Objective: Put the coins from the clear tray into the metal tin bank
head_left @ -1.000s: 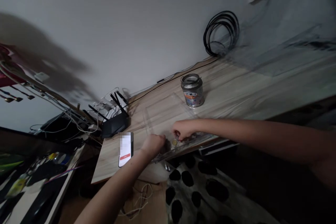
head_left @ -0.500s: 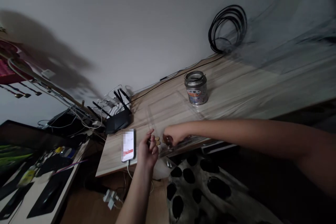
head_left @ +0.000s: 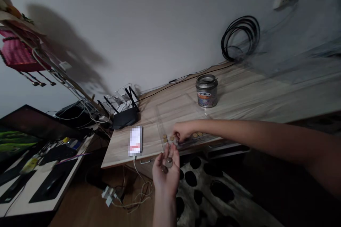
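Observation:
Several silver coins (head_left: 168, 163) rest in the cupped palm of my left hand (head_left: 166, 175), which is turned upward at the front edge of the desk. Just above its fingertips, my right hand (head_left: 183, 130) reaches down with bent, closed fingers among coins lying on the desk. Whatever its fingertips pinch is hidden. Gold-coloured coins (head_left: 165, 138) lie left of the right hand, and more gold-coloured coins (head_left: 197, 134) show beneath its wrist. Behind my hands stands a metal tin (head_left: 206, 91) with a slotted lid and a printed label.
A charging phone (head_left: 135, 141) lies on the desk (head_left: 149, 113) at left, with a black router (head_left: 124, 118) behind it. Coiled black cable (head_left: 241, 37) leans on the wall. To the left, a second desk holds a monitor (head_left: 25, 122) and a mouse (head_left: 53, 181).
My left hand has moved right and turned its palm up, uncovering the coins in it. My right hand stays low over the coins on the desk. The camera view has shifted a little.

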{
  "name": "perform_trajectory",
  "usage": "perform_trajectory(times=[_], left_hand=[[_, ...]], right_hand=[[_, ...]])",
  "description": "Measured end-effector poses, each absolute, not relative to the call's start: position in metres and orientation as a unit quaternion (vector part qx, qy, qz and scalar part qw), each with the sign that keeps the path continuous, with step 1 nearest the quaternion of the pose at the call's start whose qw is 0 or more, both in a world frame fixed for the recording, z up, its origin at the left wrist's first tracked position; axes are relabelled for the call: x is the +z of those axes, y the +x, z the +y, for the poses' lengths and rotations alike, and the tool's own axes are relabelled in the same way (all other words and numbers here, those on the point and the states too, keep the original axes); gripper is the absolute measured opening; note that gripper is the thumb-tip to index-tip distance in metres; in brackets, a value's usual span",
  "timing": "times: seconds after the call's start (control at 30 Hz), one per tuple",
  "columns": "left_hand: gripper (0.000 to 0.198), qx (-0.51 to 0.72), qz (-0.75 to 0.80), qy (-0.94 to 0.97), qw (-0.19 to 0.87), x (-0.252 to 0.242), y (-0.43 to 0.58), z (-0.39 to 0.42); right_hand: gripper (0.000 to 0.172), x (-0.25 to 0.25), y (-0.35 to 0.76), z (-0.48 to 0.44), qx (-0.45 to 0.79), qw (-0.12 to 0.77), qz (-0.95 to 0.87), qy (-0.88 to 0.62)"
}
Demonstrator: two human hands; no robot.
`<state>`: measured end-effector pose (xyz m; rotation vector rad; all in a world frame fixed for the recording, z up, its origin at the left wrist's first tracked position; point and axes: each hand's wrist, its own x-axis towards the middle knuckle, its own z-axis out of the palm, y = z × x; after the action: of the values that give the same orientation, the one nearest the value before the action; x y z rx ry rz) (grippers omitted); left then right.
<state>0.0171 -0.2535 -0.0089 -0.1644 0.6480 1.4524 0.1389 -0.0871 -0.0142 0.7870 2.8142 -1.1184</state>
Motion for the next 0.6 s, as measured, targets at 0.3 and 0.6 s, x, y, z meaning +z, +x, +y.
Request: perform_trajectory(times=[0.3, 0.6], left_hand=[[0.025, 0.682, 0.286, -0.082, 0.668, 0.002, 0.019, -0.211], [0.033, 0.707, 0.212, 0.018, 0.674, -0.01, -0.021, -0.211]], right_hand=[[0.018, 0.049, 0.125, -0.099, -0.383, -0.134, 0.886, 0.226], [0.029, -0.031, 0.137, -0.078, -0.214, -0.024, 0.923, 0.319]])
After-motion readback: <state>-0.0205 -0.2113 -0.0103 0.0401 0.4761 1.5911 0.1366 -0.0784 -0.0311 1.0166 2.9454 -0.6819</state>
